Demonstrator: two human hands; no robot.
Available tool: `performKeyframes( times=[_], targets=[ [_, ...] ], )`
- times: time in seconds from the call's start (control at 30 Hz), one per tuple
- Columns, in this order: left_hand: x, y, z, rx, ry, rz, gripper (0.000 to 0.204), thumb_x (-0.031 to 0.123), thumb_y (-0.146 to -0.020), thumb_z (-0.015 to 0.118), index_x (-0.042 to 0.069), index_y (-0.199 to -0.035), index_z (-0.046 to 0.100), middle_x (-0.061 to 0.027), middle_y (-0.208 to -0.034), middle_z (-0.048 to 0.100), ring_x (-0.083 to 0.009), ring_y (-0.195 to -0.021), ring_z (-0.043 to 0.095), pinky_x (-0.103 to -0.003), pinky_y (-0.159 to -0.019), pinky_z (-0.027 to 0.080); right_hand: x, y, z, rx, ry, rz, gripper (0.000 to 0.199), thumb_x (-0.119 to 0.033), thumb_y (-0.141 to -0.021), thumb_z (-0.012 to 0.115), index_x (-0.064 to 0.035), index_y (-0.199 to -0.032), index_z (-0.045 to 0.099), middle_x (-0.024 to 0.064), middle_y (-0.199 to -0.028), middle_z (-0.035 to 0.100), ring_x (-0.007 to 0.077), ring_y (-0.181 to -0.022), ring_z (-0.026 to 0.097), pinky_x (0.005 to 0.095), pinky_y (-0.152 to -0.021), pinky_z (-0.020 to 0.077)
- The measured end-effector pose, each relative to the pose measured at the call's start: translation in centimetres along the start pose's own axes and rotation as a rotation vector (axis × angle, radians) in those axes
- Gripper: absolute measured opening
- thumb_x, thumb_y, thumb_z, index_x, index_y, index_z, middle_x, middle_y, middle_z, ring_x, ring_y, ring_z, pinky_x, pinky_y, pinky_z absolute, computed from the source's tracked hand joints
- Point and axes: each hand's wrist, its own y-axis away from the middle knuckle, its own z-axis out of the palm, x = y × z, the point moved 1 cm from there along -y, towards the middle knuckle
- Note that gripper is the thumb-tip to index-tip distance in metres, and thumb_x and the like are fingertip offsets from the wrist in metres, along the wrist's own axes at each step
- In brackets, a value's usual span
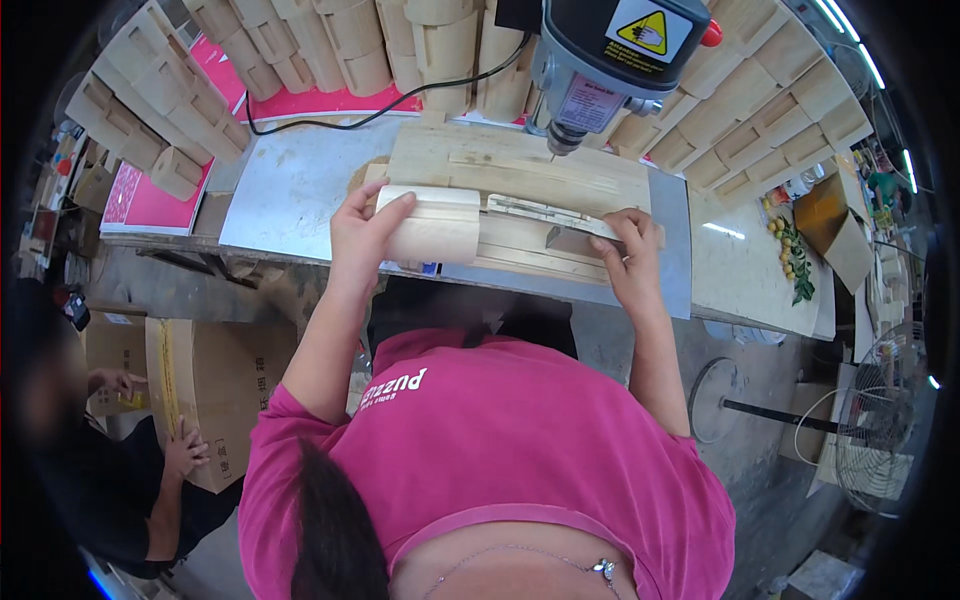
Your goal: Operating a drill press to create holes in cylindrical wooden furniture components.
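My left hand [362, 232] is wrapped round the left end of a pale wooden cylinder [435, 226] with a groove along its top. The cylinder lies near the front edge of the bench, on a wooden board jig [545, 176]. To its right, a long flat strip [545, 209] points at the cylinder's right end; a grey, plate-like part [568, 241] shows below it. My right hand [630, 250] pinches the strip's right end between thumb and fingers. Whether the strip touches the cylinder I cannot tell. Above and behind stands a drill press [600, 80], its chuck over the board.
Stacked wooden cylinders [345, 45] line the back, with more stacks [740, 100] on the right. A black cable [360, 124] crosses the bench. Leafy fruit [792, 255] lies far right. A floor fan [875, 430] stands lower right. At left, another person handles a cardboard box [225, 390].
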Motion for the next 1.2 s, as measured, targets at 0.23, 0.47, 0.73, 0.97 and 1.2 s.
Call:
performKeyframes(
  times=[0.23, 0.47, 0.73, 0.97, 1.2],
  targets=[
    [-0.9, -0.5, 0.7, -0.032, -0.009, -0.071, 0.051, 0.015, -0.073, 0.071, -0.008, -0.113, 0.049, -0.0122, -0.084, 0.062, -0.0128, -0.072, 0.06, -0.023, -0.063, 0.047, -0.8, 0.1, -1.0, -0.026, -0.055, -0.05, 0.027, -0.004, -0.071, 0.067, -0.0051, -0.096, 0.059, 0.0104, -0.097, 0.05, 0.0259, -0.093, 0.046, 0.0333, -0.081, 0.0394],
    [-1.6, -0.9, 2.0, -0.208, -0.042, -0.044, 0.046, 0.017, -0.079, 0.066, -0.001, -0.118, 0.048, -0.0076, -0.094, 0.061, -0.0108, -0.079, 0.058, -0.023, -0.072, 0.046, -0.8, -0.1, -1.1, -0.052, -0.101, -0.041, 0.026, -0.002, -0.071, 0.066, -0.0034, -0.096, 0.058, 0.0103, -0.097, 0.048, 0.0249, -0.092, 0.048, 0.031, -0.08, 0.0404],
    [-4.2, 1.4, 5.3, -0.435, 0.018, 0.147, 0.07, 0.017, -0.071, 0.075, -0.001, -0.126, 0.035, -0.0063, -0.091, 0.055, -0.0071, -0.079, 0.051, -0.021, -0.063, 0.041, -0.1, 0.0, -0.8, 0.01, -0.132, -0.051, 0.032, -0.004, -0.071, 0.067, -0.005, -0.101, 0.056, 0.0108, -0.098, 0.048, 0.025, -0.093, 0.048, 0.0316, -0.08, 0.0408],
    [-5.4, 2.9, 3.1, -0.288, -0.765, 0.821, 0.068, 0.02, -0.056, 0.078, 0.004, -0.115, 0.05, -0.0099, -0.092, 0.054, -0.0252, -0.08, 0.051, -0.034, -0.072, 0.042, 1.6, 2.1, -1.0, 0.125, -0.001, 0.109, 0.043, -0.01, -0.067, 0.072, -0.0057, -0.105, 0.053, 0.0104, -0.098, 0.049, 0.0227, -0.087, 0.047, 0.0309, -0.074, 0.0413],
    [-6.3, 1.3, 5.5, -0.175, -0.874, 0.805, 0.063, 0.026, -0.053, 0.077, 0.009, -0.11, 0.056, -0.0069, -0.09, 0.055, -0.0255, -0.09, 0.049, -0.039, -0.078, 0.034, 5.2, 1.0, -0.6, 0.147, -0.144, 0.328, 0.036, -0.013, -0.071, 0.073, -0.0029, -0.099, 0.053, 0.0011, -0.062, 0.04, 0.0082, -0.055, 0.036, 0.0233, -0.047, 0.0309]
  ],
)
